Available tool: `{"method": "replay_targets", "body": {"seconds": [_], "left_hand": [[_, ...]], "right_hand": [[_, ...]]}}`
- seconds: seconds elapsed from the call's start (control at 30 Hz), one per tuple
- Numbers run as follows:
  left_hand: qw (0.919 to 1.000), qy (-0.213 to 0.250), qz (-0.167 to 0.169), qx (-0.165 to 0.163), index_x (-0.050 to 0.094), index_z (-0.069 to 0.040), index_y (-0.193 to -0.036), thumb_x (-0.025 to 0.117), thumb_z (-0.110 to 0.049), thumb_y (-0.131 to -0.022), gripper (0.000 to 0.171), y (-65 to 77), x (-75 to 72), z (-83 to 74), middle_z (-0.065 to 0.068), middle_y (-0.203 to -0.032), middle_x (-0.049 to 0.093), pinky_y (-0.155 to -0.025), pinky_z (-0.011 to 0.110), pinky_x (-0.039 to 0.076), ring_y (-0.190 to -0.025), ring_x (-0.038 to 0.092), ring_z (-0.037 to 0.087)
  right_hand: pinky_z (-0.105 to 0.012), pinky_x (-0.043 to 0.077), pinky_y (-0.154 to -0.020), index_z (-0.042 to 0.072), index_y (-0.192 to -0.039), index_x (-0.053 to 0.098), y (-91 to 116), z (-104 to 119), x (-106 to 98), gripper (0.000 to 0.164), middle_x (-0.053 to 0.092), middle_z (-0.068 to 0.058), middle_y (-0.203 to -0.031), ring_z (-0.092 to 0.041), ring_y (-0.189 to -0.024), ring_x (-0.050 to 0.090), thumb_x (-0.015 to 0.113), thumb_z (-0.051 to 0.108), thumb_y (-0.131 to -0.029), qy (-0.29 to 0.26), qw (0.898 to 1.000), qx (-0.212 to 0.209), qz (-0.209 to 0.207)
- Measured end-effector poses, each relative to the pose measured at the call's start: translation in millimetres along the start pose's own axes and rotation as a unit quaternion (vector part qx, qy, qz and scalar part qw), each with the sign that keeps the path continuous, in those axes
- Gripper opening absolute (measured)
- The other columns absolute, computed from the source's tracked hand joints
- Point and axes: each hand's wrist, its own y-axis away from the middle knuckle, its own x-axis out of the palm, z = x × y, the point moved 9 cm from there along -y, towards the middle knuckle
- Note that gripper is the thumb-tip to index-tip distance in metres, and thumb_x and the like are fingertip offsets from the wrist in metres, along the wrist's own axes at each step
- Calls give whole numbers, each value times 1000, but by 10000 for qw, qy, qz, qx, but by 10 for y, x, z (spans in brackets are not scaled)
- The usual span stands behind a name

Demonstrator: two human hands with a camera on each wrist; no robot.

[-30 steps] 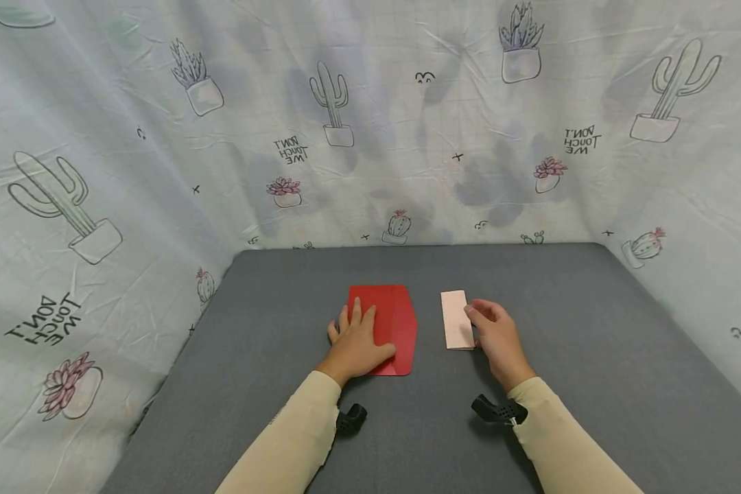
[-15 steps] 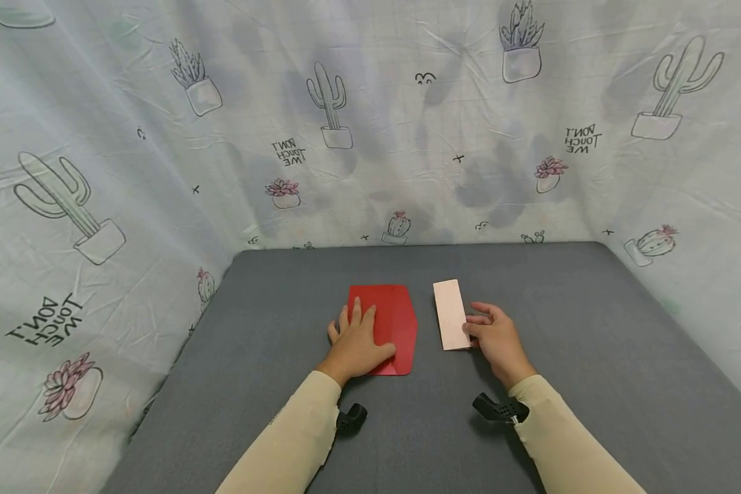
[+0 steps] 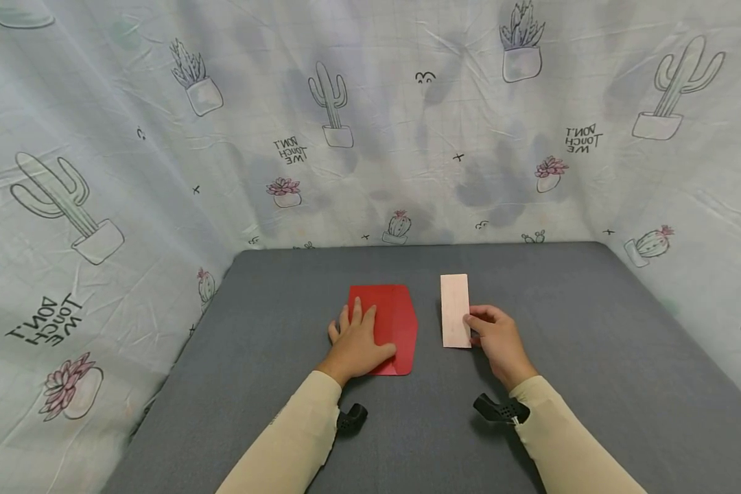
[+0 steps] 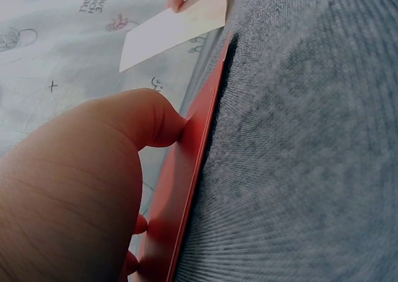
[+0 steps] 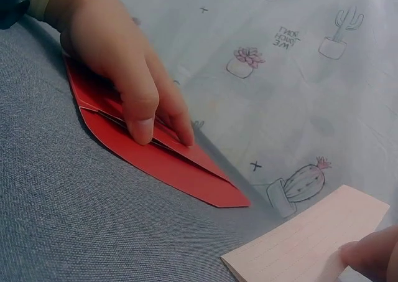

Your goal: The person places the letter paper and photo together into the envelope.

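A red envelope (image 3: pixel 403 322) lies on the grey table with its flap side to the right. My left hand (image 3: pixel 357 348) rests on it, fingers spread and thumb pressing near the lower edge. In the right wrist view, the envelope's flap (image 5: pixel 168 176) lies unfolded and a narrow gap shows along its opening. To the right, my right hand (image 3: pixel 497 343) pinches a pale pink folded paper (image 3: pixel 454 309) by its right edge, apart from the envelope. Faint ruled lines show on the paper (image 5: pixel 320 235) in the right wrist view; it is tilted up off the table in the left wrist view.
The grey cloth-covered table (image 3: pixel 272 302) ends at a far edge behind the envelope. White curtains (image 3: pixel 370 137) with cactus prints hang behind and at both sides. A black wrist mount (image 3: pixel 500 410) sits at the right wrist, another black mount (image 3: pixel 350 418) at the left.
My right hand has raised the paper's far end; it leaned left midway and now stands straighter. The right fingers have shifted slightly along its edge. The left hand and envelope have stayed put.
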Motion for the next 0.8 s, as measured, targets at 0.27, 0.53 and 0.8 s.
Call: {"method": "replay_targets", "body": {"seconds": [0.27,0.53,0.8], "left_hand": [[10000,-10,8,2,34,-13,-172,67,-52,-89,98,11,3,-14,17,-181,7,-119,74,2,-162,1,46],[10000,-34,-7,-14,33,-12,-172,66,-51,-89,98,9,-4,-34,17,-181,7,-119,74,3,-162,2,46],[10000,-12,-73,-25,34,-10,-171,67,-48,-89,97,11,-24,-71,19,-180,9,-119,74,4,-162,2,47]], "right_hand": [[-26,56,-72,-9,-132,64,-11,-2,-15,28,64,-15,-117,-17,-93,61,68,3,-107,-178,9998,-25,-35],[-26,58,-72,-5,-150,51,-44,7,5,46,63,-14,-115,-14,-88,64,65,-3,-106,-491,9988,20,59],[-26,58,-73,-10,-141,56,-58,13,31,35,60,-11,-110,-14,-88,63,62,-5,-107,-723,9971,63,209]]}}
